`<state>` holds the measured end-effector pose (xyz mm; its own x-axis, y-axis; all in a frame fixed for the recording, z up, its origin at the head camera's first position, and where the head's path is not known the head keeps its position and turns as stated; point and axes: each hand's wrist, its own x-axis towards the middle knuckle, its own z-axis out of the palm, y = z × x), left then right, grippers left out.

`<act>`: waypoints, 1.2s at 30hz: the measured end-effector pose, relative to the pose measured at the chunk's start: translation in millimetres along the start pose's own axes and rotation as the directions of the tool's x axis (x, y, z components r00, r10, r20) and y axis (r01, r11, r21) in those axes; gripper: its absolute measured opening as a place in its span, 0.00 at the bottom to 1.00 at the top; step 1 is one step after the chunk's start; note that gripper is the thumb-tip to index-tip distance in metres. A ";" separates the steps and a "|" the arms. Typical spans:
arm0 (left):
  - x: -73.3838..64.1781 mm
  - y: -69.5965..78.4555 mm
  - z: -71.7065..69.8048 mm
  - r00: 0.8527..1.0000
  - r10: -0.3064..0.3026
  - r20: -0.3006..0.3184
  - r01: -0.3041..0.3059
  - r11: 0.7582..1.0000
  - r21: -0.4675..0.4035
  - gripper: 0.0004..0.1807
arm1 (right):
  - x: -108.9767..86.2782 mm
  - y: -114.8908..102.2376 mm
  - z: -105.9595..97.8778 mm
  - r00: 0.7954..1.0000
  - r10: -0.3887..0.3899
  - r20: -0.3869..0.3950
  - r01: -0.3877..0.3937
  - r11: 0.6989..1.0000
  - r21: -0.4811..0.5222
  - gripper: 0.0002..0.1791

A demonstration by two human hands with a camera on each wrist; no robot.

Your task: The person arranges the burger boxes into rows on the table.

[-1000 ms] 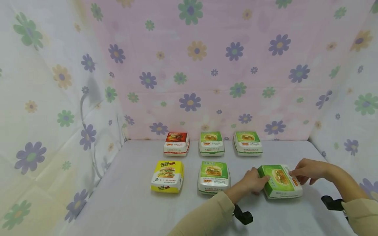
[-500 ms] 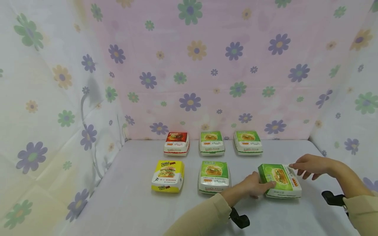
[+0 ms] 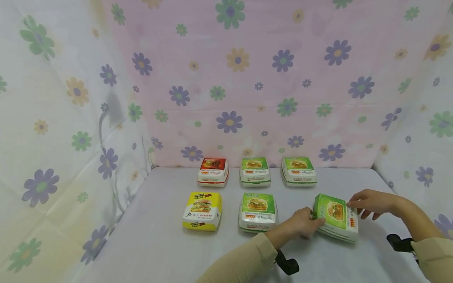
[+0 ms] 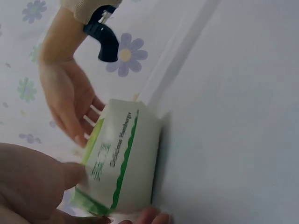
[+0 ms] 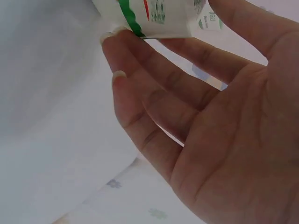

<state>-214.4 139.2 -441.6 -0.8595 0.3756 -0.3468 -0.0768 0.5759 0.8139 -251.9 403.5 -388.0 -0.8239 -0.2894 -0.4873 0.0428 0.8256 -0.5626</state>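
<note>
A green and white burger box (image 3: 335,217) lies at the front right of the table in the head view, turned askew. At its left end my left hand (image 3: 300,223) grips it, thumb over the top edge and fingers at the side. My right hand (image 3: 376,203) holds the opposite end, with the thumb at the top edge. In the left wrist view the box (image 4: 124,161) shows a white side wall with a wavy green line. From the right wrist, the fingertips of my right hand (image 5: 219,126) touch the lower edge of the box (image 5: 163,18).
Another green burger box (image 3: 257,212) and a yellow one (image 3: 201,211) stand to the left in the front row. Behind them sit a red box (image 3: 213,171) and two green boxes (image 3: 255,171). Flowered cloth (image 3: 247,90) encloses the table's back and sides.
The box between my hands has turned clockwise, its right end swinging toward me. Both hands stay at its ends. The other boxes keep their places.
</note>
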 end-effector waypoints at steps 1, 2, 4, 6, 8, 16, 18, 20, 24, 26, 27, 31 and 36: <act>1.4 -0.1 -1.7 1.000 0.007 -0.022 -0.007 1.000 0.015 0.21 | -2.2 0.4 1.0 1.000 0.011 0.006 -0.011 1.000 0.001 0.23; 2.9 0.1 -3.5 0.999 0.012 -0.044 -0.011 1.000 0.026 0.21 | -4.7 0.5 2.0 1.000 0.021 0.015 -0.022 1.000 0.004 0.22; 6.0 0.2 -6.5 0.997 0.023 -0.077 -0.020 0.999 0.037 0.21 | -8.9 0.4 4.1 0.999 0.036 0.033 -0.037 0.999 0.010 0.20; 8.6 0.3 -8.6 0.995 0.029 -0.099 -0.025 0.999 0.044 0.20 | -12.0 -0.3 5.9 0.998 0.050 0.044 -0.050 0.999 0.015 0.20; 10.1 -0.2 -9.9 0.993 0.024 -0.111 -0.019 0.999 0.047 0.20 | -13.1 -1.9 6.5 0.997 0.045 0.056 -0.046 0.999 0.013 0.20; 3.2 -3.0 -5.1 0.995 -0.068 -0.074 0.065 0.997 -0.044 0.35 | -9.8 -9.3 -2.2 0.999 0.018 0.050 -0.015 0.998 -0.064 0.26; -0.2 -3.6 -2.5 0.995 -0.080 -0.055 0.076 0.994 -0.073 0.38 | -7.0 -11.1 -3.8 0.999 0.012 0.041 -0.009 0.998 -0.068 0.28; -3.3 -3.6 -0.4 0.996 -0.084 -0.035 0.080 0.990 -0.115 0.41 | -3.4 -12.0 -4.7 0.999 0.007 0.039 -0.005 0.998 -0.063 0.29; -5.9 -2.2 3.6 0.996 -0.086 -0.004 0.084 0.978 -0.193 0.43 | 1.6 -10.5 -1.9 1.000 0.005 0.026 -0.004 0.999 -0.047 0.28; -5.0 -1.2 5.2 0.996 -0.088 -0.002 0.086 0.975 -0.204 0.44 | 1.3 -9.7 1.1 1.000 -0.002 0.013 0.002 0.999 -0.040 0.26; -4.0 -0.7 5.6 0.996 -0.083 -0.008 0.080 0.978 -0.192 0.44 | 0.7 -9.4 2.6 1.000 -0.006 0.008 0.007 0.999 -0.040 0.26; 2.7 1.5 4.3 0.997 -0.068 -0.038 0.065 0.994 -0.085 0.41 | -3.8 -9.4 7.9 1.000 -0.013 -0.004 0.012 1.000 -0.029 0.22; 12.3 3.8 0.4 0.995 -0.040 -0.096 0.037 0.999 -0.033 0.35 | -7.4 -10.5 11.9 1.000 0.001 0.007 -0.001 1.000 -0.024 0.19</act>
<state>-225.1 146.3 -443.0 -0.9002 0.2811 -0.3324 -0.1248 0.5649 0.8157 -239.5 391.2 -386.5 -0.8198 -0.2921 -0.4925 0.0298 0.8372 -0.5461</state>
